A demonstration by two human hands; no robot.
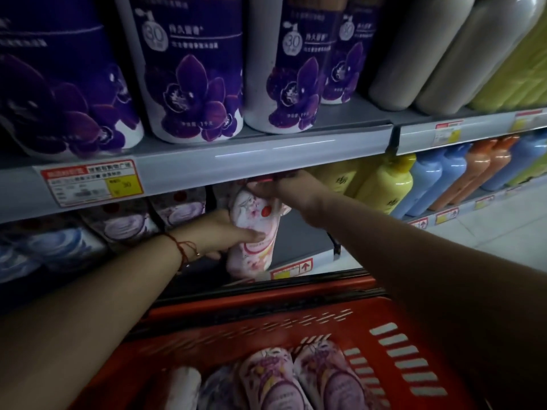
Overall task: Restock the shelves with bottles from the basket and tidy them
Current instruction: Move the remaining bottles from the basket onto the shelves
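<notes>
- The pink floral bottle [251, 232] stood tilted at the lower shelf's [299, 266] front edge, just past centre toward 12 o'clock.
- The left hand [220, 233] gripped its body.
- The right hand [291, 187] clasped its top.
- The red basket [393, 344] at 6 o'clock held more bottles [299, 380].

Gap right of pink bottle [254, 232] seems open (shelf edge [236, 164] overhangs).

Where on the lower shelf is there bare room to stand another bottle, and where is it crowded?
Bare shelf shows between the pink floral bottle, held by the left hand and right hand, and the yellow bottles. Left of it, purple-patterned bottles stand packed close. The red basket still holds several bottles.
</notes>
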